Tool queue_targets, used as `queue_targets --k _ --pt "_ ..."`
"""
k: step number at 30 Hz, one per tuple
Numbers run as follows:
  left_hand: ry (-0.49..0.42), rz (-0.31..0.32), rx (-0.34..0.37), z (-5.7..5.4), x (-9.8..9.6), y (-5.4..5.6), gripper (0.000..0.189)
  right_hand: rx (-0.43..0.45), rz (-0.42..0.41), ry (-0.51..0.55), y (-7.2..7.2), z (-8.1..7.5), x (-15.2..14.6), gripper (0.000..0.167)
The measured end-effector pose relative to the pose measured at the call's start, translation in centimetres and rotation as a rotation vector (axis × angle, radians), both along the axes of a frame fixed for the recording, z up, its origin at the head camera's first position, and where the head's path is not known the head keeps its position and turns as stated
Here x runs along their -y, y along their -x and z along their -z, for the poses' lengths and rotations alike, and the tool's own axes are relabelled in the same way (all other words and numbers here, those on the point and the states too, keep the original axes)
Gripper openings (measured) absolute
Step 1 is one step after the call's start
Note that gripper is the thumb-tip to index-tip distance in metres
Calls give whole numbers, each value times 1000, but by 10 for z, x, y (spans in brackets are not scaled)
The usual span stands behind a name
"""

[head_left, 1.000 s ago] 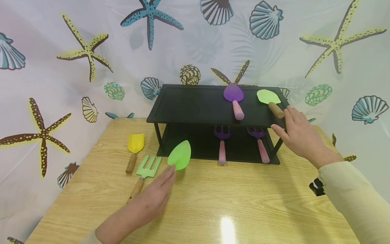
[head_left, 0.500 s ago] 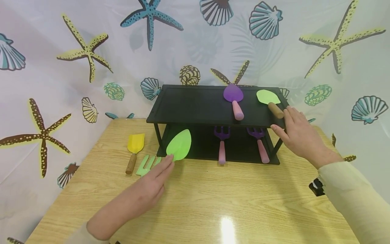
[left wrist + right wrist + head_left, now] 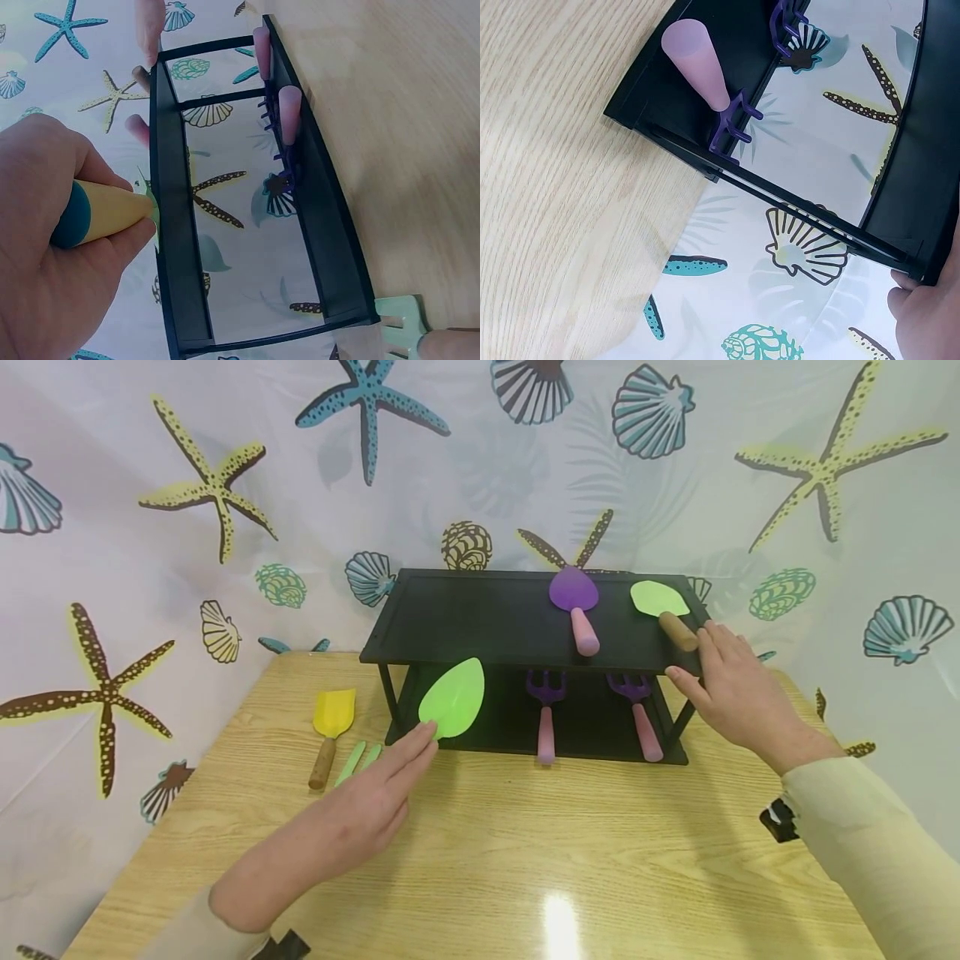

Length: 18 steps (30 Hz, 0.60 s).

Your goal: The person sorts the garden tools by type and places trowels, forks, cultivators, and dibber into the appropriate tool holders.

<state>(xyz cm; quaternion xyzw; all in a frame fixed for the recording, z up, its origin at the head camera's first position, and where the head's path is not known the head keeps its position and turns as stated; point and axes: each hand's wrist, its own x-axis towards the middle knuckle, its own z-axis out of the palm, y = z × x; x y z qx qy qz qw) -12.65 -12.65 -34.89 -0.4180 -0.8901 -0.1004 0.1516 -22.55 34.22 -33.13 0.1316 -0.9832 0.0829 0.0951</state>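
My left hand (image 3: 360,802) holds a bright green trowel (image 3: 453,697), its blade raised in front of the black two-tier rack (image 3: 480,618). In the left wrist view, fingers and thumb pinch its yellowish, teal-ended handle (image 3: 105,214). My right hand (image 3: 742,693) rests on the rack's right front corner, fingers fairly straight on the top board, thumb at the front edge. Beside its fingertips lies a pale green trowel (image 3: 660,599) with a brown handle. A purple trowel (image 3: 574,589) with a pink handle lies left of that one.
On the lower tier lie two purple hand forks with pink handles, one left (image 3: 546,727) and one right (image 3: 647,727). A yellow shovel (image 3: 334,712) and a green fork (image 3: 351,764), partly hidden by my left hand, lie on the wooden table (image 3: 540,843). Patterned cloth (image 3: 480,460) hangs behind.
My left hand has raised the green trowel from near the table up before the rack's top front edge, now covering more of the green fork. My right hand has stayed still.
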Motion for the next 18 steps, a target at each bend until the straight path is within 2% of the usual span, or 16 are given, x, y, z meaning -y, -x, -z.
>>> queue_targets --k 8,18 --pt "-19 -57 134 -16 -3 18 57 -9 -8 -1 1 1 2 84" --pt "-64 -63 123 -30 -20 52 54 9 1 1 1 1 0 86"
